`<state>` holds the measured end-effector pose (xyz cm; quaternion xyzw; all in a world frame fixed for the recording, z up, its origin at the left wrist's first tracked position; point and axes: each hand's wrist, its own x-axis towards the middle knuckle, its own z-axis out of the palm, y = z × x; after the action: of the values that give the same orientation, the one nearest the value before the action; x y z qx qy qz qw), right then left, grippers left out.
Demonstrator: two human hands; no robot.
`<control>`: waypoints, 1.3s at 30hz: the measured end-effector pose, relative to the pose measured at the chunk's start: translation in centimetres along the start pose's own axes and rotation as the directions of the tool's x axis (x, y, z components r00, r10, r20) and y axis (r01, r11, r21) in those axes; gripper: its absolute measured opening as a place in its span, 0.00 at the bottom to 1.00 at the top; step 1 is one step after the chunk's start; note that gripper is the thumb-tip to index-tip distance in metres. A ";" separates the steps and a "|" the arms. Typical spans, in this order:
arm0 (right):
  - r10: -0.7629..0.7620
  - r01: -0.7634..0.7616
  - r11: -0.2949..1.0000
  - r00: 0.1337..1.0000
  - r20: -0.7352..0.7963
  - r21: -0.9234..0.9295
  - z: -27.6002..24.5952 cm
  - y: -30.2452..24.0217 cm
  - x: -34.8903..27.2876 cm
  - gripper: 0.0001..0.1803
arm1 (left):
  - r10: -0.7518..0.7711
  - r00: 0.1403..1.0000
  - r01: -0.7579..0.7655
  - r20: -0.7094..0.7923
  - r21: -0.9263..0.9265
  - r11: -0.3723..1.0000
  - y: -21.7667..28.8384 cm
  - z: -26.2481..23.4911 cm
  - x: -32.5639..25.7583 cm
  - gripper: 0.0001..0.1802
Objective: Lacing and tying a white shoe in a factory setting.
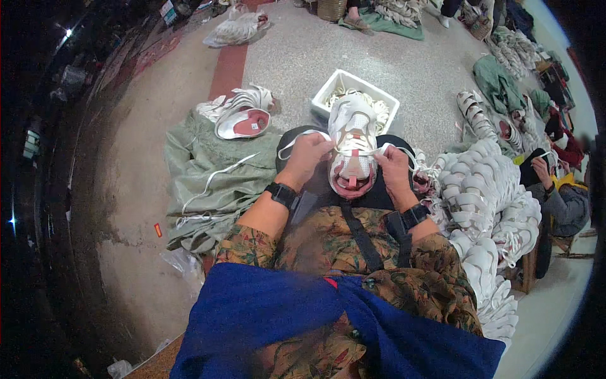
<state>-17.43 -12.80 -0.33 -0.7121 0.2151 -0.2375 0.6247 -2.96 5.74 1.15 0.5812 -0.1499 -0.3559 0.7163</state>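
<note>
A white sneaker [353,165] with pink lining rests between my knees, its toe pointing away and its heel opening toward me. White shoelace [357,144] crosses its tongue in several rows. My left hand [310,155] pinches one lace end at the shoe's left side, and a loop of it curls out behind the fingers. At the shoe's right side, my right hand [394,169] pinches the other end, which trails off to the right. Both hands hold the lace out sideways near the upper eyelets. Each wrist wears a black band.
A white box [386,96] full of laces stands beyond the shoe. On the left, several white shoes [243,122] and a loose lace lie on a green sack [218,174]. A big heap of white shoes [480,183] rises at right, near another person [571,205].
</note>
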 end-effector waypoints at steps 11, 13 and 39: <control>-0.218 0.192 0.791 0.976 0.025 -0.581 1.5 -1.9 -0.2 0.13 | 0.023 0.999 -0.023 -0.039 -0.011 1.000 0.4 0.4 -1.3 0.08; -0.163 0.137 0.809 0.987 0.007 -0.572 1.4 -2.1 -0.5 0.12 | 0.029 0.998 -0.027 -0.058 0.035 0.999 0.6 0.6 -1.4 0.08; -0.436 0.670 0.420 0.741 0.511 -0.613 3.3 -5.7 -1.6 0.10 | 0.218 0.970 -0.155 -0.108 0.412 0.898 -0.4 1.7 -1.3 0.09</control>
<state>-16.66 -8.55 4.90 -0.9609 -0.0435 -0.2158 0.1681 -5.08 5.33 1.55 0.7237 -0.2199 -0.2019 0.6222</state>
